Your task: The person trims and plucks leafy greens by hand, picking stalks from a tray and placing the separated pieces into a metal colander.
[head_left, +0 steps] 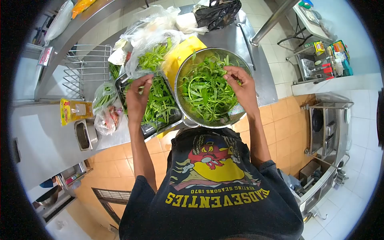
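Note:
A metal mesh colander (pixel 179 100) holds a heap of leafy green stems (pixel 206 90) at the table's front edge. My right hand (pixel 243 88) is over its right side, thumb and fingers pinched on a bit of the greens. To the left, a black tray (pixel 176 116) is loaded with more long-stemmed greens (pixel 158 106). My left hand (pixel 138 96) hovers above that tray with its fingertips pressed together; whatever is between them is too small to make out. Behind the tray lies a clear plastic bag (pixel 140 50) with cut greens, beside a yellow board (pixel 178 56).
A wire rack (pixel 86 70), a yellow oil pouch (pixel 76 111), small bags of vegetables (pixel 108 120) and a steel container (pixel 85 135) stand at left. A black plastic bag (pixel 218 16) and a ladle (pixel 241 18) lie at the back. A steel pole (pixel 274 22) rises at the right.

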Available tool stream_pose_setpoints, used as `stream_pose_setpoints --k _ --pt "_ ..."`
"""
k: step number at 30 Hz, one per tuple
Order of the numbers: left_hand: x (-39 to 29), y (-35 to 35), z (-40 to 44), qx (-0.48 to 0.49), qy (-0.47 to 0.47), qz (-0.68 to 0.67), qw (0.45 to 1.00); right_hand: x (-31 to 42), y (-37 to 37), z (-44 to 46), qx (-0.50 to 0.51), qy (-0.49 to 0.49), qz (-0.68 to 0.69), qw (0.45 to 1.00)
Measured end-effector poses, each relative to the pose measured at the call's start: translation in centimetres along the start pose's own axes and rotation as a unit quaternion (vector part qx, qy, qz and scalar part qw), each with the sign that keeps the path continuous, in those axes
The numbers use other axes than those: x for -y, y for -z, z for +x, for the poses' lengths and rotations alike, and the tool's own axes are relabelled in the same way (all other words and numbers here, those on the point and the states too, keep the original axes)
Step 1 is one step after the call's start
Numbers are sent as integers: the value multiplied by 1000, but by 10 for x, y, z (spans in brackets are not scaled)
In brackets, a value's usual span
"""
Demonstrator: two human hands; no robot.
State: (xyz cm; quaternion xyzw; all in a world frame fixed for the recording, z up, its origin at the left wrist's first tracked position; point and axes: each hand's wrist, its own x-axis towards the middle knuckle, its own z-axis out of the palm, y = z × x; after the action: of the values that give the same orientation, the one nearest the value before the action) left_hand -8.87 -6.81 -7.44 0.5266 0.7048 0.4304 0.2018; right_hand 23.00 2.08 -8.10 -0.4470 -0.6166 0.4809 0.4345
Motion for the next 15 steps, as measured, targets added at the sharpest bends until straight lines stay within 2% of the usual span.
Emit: stream_pose_setpoints --k 2,5,8,11,12,15 --pt "0 -24 0 28 -43 -90 995 2 -1 -1 -1 7 -10 1000" --pt "-27 -60 -3 73 -10 -125 989 1 -1 -2 -2 17 -24 1000" --pt "-66 -90 -6 105 -37 -148 983 3 -1 -4 1 25 -33 999" --pt "-73 -114 -5 139 -66 -173 973 4 -1 -5 10 41 -35 999" --pt "-77 -119 -5 148 -49 -212 965 4 -1 -6 14 47 -35 998" --pt "-87 -119 -3 162 -42 -161 973 8 0 -7 16 44 -37 998"
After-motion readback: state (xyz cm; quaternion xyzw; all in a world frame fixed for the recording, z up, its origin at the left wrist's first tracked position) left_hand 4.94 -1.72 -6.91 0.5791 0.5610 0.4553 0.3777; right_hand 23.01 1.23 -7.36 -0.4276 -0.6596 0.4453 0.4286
